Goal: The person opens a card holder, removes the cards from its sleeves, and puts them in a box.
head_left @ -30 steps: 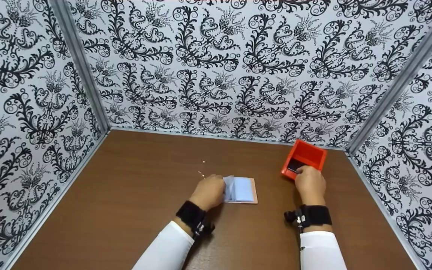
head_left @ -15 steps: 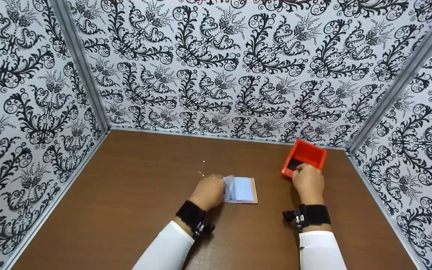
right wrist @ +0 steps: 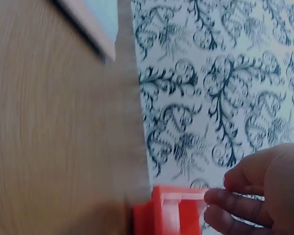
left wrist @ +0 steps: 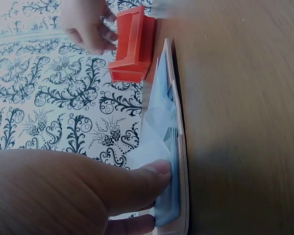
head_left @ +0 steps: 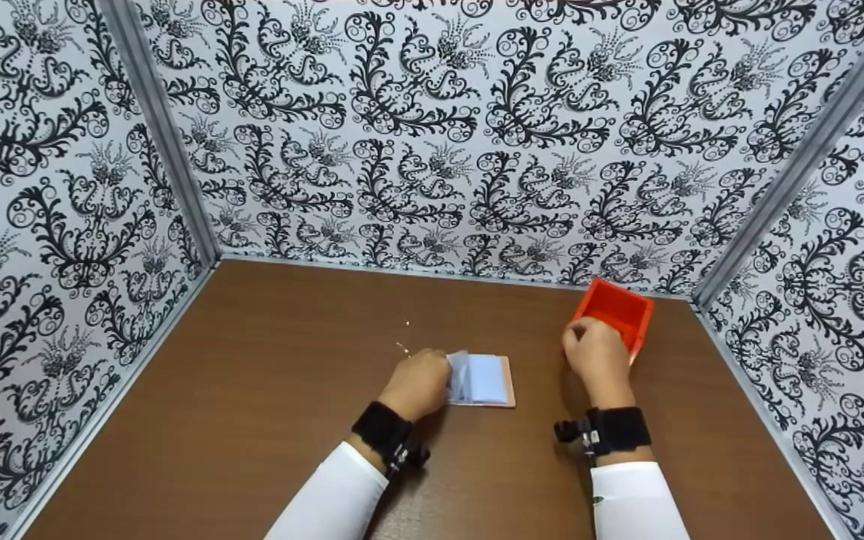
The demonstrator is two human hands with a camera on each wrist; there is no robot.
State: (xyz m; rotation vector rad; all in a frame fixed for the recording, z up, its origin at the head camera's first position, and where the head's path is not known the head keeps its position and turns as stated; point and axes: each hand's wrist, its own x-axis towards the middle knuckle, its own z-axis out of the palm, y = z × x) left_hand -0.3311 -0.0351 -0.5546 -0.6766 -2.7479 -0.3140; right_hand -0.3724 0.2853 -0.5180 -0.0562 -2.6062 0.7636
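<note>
While my left arm stays just where it was, a few pale specks [head_left: 403, 347] lie on the brown table [head_left: 282, 360] beyond my left hand [head_left: 418, 381]. That hand pinches the left side of a small booklet [head_left: 487, 379], thumb pressed on its clear leaves and fingers bent behind them. The booklet lies open on the table between my two hands, one filmy leaf [head_left: 460, 375] lifted and bent near my grip, its tan cover showing along the right edge.

Farther right comes what has changed. My right hand [head_left: 601, 358] was deep in the red box [head_left: 618, 301] over a dark flat piece half a second ago; now it has drawn back and leftward, over the box's near left edge. Its fingers are loosely bent, only partly closed, and I can't tell whether they hold anything. The dark piece no longer shows, perhaps hidden behind my knuckles, perhaps lifted. I take the shift to mean the reach into the box is ending, with the booklet held steady meanwhile. The box itself sits unmoved near the back wall [head_left: 432, 150].
</note>
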